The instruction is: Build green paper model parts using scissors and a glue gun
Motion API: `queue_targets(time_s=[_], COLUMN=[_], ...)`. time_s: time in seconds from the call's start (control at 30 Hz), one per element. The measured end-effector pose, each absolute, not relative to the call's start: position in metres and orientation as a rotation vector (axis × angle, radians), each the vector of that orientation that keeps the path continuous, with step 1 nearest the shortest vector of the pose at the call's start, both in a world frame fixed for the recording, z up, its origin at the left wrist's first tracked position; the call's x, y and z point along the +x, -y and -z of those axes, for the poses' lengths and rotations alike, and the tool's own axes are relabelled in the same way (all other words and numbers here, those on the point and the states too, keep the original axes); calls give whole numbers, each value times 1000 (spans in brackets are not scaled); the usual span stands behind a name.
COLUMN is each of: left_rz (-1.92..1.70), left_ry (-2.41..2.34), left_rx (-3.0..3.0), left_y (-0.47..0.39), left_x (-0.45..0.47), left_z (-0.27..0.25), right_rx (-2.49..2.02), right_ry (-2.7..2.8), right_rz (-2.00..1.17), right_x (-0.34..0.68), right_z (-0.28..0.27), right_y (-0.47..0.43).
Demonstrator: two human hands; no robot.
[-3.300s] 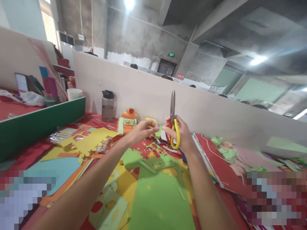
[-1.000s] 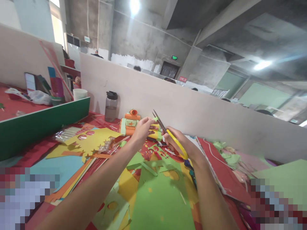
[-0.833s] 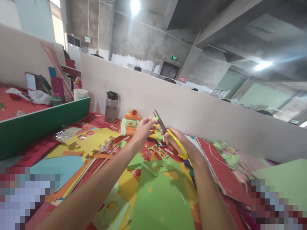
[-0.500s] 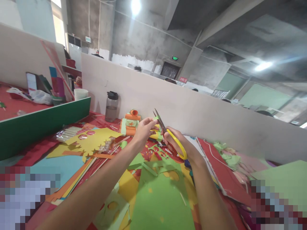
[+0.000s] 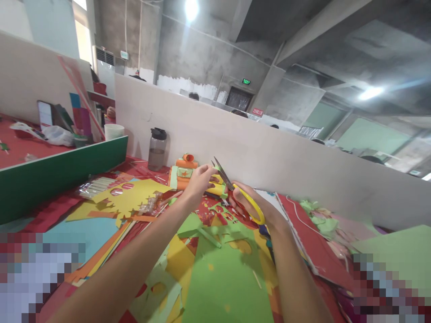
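Note:
My right hand grips scissors with yellow and red handles, their blades parted and pointing up and to the left. Between the fingertips of my left hand is a small piece of light green paper, which lies at the blades. Most of that piece is covered by the fingers. Just behind my left hand stands an orange and pale green paper model with a star on its front. A large green paper sheet lies below both hands, with paper strips on top.
A water bottle stands against the white partition. On the left are yellow cut paper, wrapped sticks and a green divider. Crumpled green scraps and a red board lie to the right.
My left hand has shifted slightly left and the scissor blades have moved left with it. The blades look a little wider apart at the green paper. The things on the table lie as before.

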State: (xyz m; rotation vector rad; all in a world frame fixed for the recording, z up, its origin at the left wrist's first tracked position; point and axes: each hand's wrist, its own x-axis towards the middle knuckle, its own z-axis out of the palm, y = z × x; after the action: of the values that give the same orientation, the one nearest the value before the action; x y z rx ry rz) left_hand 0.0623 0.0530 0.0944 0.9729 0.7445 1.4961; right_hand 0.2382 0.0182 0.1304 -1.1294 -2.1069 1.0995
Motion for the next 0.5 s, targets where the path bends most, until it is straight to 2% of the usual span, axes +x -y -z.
queue_targets(time_s=[0.5], left_rz=[-1454], left_ry=[-862], left_rx=[1144], left_y=[-54], left_x=[52], left_z=[-100], right_rx=[-1158], right_ry=[2146], right_rz=[-1069], right_x=[242], right_z=[-127], right_y=[-21])
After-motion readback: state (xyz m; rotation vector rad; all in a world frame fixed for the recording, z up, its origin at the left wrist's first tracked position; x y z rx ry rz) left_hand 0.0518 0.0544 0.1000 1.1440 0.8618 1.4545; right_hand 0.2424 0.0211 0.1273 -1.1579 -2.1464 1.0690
